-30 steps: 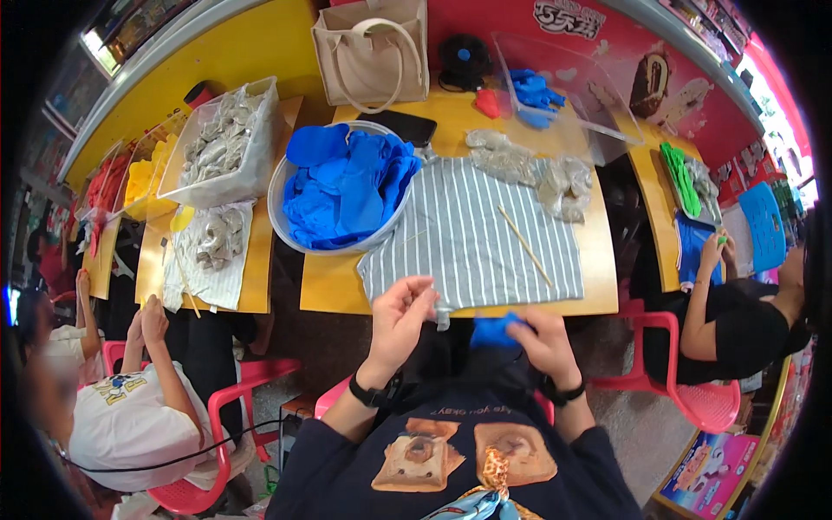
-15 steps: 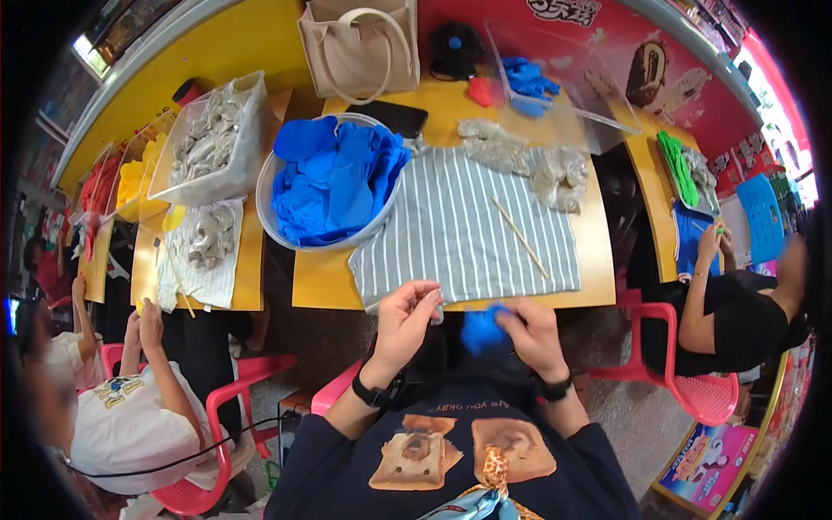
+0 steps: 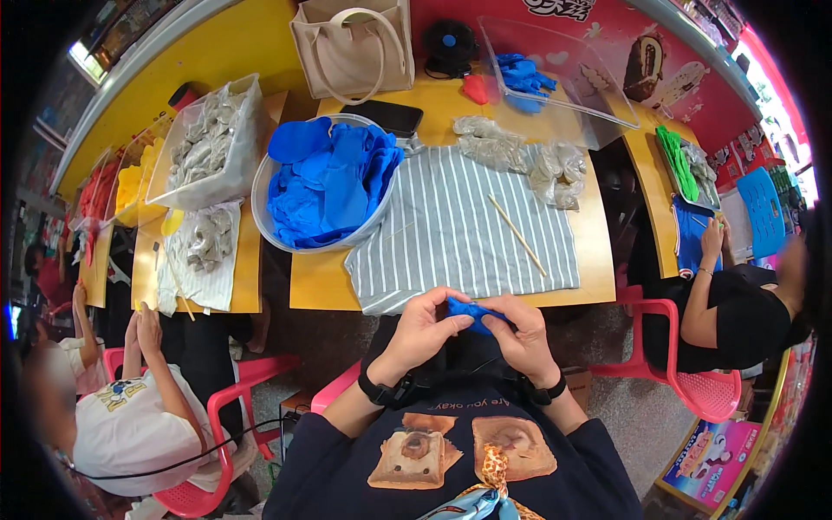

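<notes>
Above my lap, just in front of the table edge, a soft blue piece is pinched between both hands; its exact kind is unclear. My left hand grips its left side with thumb and fingers. On the other side my right hand holds it the same way. Beyond them, a grey-and-white striped cloth covers much of the table, with a thin wooden stick lying on it. A round clear tub at the left is heaped with similar flat blue pieces.
Greyish crumpled bundles lie at the cloth's far right. Behind are a clear bin, black fan, dark phone and cream tote bag. People sit at neighbouring tables; a pink chair stands at right.
My right hand has brought the blue piece left and up to my left hand. My hands were apart; now both hold it. A small greyish thing in my left fingers no longer shows.
</notes>
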{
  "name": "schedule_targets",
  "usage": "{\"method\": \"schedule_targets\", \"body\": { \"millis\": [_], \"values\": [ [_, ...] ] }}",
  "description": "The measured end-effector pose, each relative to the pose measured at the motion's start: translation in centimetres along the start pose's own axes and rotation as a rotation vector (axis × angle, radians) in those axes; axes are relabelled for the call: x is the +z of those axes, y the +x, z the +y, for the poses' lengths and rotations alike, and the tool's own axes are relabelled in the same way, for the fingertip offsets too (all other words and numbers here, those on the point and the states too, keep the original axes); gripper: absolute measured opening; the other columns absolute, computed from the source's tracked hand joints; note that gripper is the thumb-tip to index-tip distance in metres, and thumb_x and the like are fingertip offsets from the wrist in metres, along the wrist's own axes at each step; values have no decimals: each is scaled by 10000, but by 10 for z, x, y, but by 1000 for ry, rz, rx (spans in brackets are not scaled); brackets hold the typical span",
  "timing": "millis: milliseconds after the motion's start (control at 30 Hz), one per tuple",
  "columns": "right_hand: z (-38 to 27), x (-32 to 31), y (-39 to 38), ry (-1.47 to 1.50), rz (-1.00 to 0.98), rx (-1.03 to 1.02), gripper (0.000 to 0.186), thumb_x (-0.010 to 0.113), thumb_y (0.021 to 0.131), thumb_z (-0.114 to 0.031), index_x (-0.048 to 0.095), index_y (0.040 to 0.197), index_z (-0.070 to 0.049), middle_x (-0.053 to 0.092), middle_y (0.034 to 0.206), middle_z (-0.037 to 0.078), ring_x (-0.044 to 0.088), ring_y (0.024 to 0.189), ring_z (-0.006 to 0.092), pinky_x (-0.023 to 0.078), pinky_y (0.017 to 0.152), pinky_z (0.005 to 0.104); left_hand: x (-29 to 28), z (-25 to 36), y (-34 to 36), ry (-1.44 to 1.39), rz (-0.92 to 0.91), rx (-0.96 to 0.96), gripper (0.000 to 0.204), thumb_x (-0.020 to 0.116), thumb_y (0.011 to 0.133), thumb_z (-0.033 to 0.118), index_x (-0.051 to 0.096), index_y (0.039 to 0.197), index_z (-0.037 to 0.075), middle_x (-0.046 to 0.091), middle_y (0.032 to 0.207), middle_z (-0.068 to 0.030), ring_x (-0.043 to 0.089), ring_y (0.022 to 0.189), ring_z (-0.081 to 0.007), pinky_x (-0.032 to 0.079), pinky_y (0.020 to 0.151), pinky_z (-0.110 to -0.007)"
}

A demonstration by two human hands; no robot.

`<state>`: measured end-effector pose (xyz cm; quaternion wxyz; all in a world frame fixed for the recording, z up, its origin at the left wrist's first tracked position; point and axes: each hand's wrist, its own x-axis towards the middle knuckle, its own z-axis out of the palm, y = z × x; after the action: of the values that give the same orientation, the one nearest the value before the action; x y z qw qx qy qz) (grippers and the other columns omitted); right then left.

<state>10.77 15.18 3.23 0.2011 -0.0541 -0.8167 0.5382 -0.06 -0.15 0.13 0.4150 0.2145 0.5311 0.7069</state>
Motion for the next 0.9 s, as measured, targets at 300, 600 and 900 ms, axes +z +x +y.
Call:
{"method": "schedule_targets", "body": {
  "millis": [300, 600, 900],
  "values": [
    [19, -8, -8, 612, -38, 328, 72, 606, 824, 26, 566, 765, 15, 567, 750, 34, 482, 678, 82, 358, 607, 230, 3, -3, 0, -196, -25, 79, 197, 675, 805, -69, 647, 987, 2, 603, 973, -38, 587, 875, -93, 487, 771, -221],
    [20, 5, -9, 597, 113, 338, 54, 599, 757, 56, 566, 742, 16, 585, 834, 38, 520, 723, 79, 409, 660, 211, 7, -9, -1, -185, 21, 95, 180, 686, 796, -68, 643, 959, -4, 595, 969, -43, 575, 903, -107, 465, 825, -243],
    [0, -3, -13, 436, -113, 483, 285, 578, 892, -4, 562, 1176, 21, 631, 1034, 86, 623, 859, 123, 493, 682, 239, 0, -4, 0, -216, 27, 142, 174, 687, 788, -84, 635, 929, 4, 595, 941, -34, 576, 875, -99, 466, 799, -235]
  ]
}}
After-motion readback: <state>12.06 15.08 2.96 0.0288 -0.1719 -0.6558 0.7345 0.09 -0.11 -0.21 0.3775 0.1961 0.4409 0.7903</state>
